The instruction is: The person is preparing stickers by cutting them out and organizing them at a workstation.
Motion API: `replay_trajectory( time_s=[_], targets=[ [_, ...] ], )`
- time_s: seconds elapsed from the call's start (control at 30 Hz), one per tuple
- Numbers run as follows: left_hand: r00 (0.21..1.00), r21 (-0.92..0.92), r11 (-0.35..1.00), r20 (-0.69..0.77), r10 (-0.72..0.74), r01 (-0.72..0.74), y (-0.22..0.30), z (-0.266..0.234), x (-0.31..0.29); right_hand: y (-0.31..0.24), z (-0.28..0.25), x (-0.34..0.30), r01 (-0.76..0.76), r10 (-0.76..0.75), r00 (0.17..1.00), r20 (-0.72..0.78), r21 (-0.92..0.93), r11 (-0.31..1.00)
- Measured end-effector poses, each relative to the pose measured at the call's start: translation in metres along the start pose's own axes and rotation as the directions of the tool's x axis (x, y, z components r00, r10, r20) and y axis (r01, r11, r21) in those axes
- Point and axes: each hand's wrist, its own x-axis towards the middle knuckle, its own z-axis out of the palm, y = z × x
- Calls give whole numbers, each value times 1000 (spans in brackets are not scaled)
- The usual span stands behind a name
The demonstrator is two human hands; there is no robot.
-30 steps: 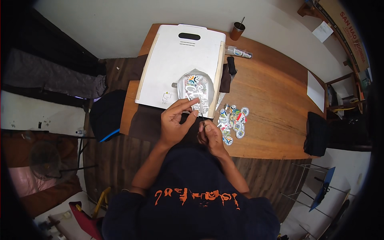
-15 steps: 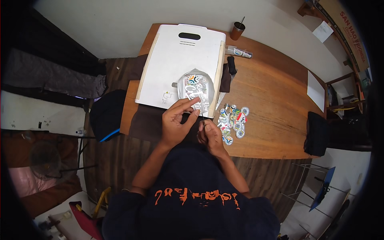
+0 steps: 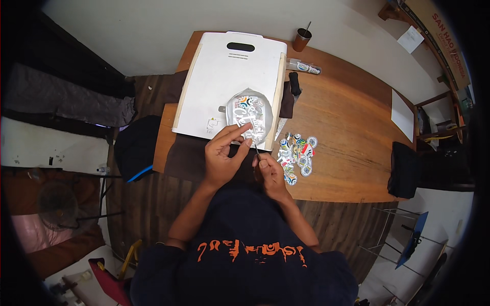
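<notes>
My left hand point(image 3: 223, 154) pinches the lower edge of a sticker sheet point(image 3: 247, 109) with colourful patterns and white lettering, its fingers lying over the print. The sheet has an uneven, cut outline and rests above the white board. Close beside it, my right hand point(image 3: 269, 171) is closed round what appear to be scissors point(image 3: 258, 150). Only their thin dark blade shows, pointing at the sheet's near edge; the handles are hidden in my fingers. To the right, several cut-out stickers point(image 3: 297, 155) lie in a loose pile on the table.
A white board with a slotted handle point(image 3: 214, 76) lies on the wooden table point(image 3: 347, 117). Farther back are a brown cup with a straw point(image 3: 301, 40) and a clear pack of stickers point(image 3: 304, 67). A black cloth bundle point(image 3: 403, 171) sits at the right edge.
The sticker sheet has turned and tilted slightly in my left hand. My right hand and the blade have shifted only a little.
</notes>
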Motion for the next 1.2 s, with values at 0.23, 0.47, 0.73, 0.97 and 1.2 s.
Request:
replay_trajectory(
  time_s=[0.23,0.47,0.73,0.97,1.2],
  targets=[
    [1000,17,1000,13,14,-14,1,-1,-1,-2,1,3,-17,16,1000,-18,-42,999],
    [1000,-17,1000,-4,-10,10,5,-4,-6,5,0,1,-15,15,1000,12,-18,1000],
    [999,-76,996,2,-50,50,7,-10,-15,5,13,-6,3,-4,1000,25,31,1000],
    [998,-90,994,21,-61,63,10,-18,-19,6,30,-10,20,-20,1000,5,55,998],
    [996,-104,992,63,-65,71,14,-29,-15,12,46,-8,35,-31,999,-30,141,989]
  ],
)
